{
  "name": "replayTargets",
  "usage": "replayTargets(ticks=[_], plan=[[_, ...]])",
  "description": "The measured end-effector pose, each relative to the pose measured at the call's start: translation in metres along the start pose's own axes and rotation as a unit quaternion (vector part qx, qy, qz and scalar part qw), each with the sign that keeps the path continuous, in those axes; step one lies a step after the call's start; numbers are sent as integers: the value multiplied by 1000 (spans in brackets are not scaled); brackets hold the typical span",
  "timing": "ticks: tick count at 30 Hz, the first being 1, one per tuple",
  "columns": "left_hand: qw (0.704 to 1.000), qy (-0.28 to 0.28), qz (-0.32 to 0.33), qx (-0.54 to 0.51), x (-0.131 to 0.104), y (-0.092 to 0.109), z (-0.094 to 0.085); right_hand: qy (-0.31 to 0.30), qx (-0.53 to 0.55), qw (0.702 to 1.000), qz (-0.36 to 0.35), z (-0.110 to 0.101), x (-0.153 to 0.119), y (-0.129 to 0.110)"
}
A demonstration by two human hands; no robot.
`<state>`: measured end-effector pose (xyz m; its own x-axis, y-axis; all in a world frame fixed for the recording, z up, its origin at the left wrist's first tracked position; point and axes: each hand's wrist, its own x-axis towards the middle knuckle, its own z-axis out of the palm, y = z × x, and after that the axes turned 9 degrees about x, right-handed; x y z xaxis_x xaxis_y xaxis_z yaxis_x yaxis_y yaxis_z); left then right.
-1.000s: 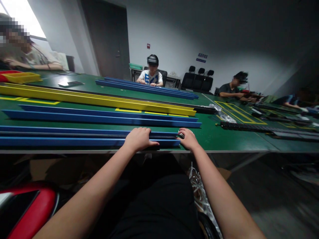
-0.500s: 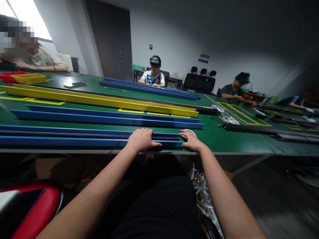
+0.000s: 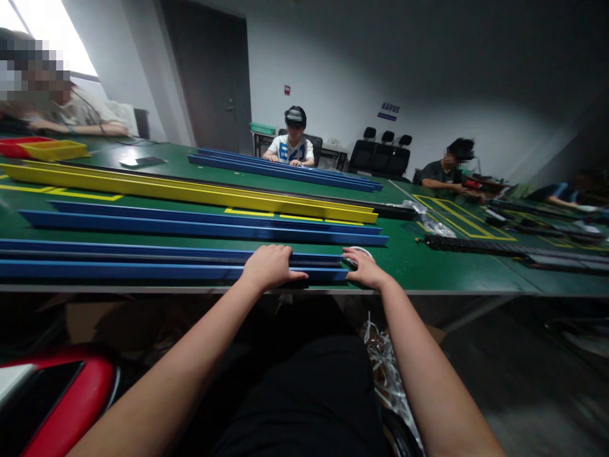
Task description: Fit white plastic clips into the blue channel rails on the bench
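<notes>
A long blue U-shaped channel [image 3: 143, 270] lies along the table's near edge, running out of view at the left. My left hand [image 3: 269, 266] straddles it near its right part, thumb on the near wall and fingers over the far one. At the channel's right end is my right hand [image 3: 365, 269], its thumb and fingers curled about the tip of the two walls. Partly covered by that hand is a white round rim [image 3: 358, 249], whose kind I cannot make out. Inside the channel runs a dark strip with a pale line [image 3: 214, 256].
Beyond lie another blue channel [image 3: 204, 225], a yellow channel [image 3: 190, 193] and more blue channels [image 3: 285, 172] on the green table [image 3: 457, 273]. Red [image 3: 23, 147] and yellow trays [image 3: 57, 150] stand far left. A black strip [image 3: 466, 246] lies right. Several people sit around.
</notes>
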<state>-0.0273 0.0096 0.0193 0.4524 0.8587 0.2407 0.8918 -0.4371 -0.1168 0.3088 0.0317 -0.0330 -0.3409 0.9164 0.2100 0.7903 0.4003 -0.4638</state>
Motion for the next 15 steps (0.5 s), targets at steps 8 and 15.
replayTargets(ticks=[8,15], plan=[[1000,0,-4,-4,-1,0,-3,-12,75,997,-19,-9,-5,-5],[1000,-8,-12,-13,-1,1,-4,5,39,999,-8,-6,-3,-8]])
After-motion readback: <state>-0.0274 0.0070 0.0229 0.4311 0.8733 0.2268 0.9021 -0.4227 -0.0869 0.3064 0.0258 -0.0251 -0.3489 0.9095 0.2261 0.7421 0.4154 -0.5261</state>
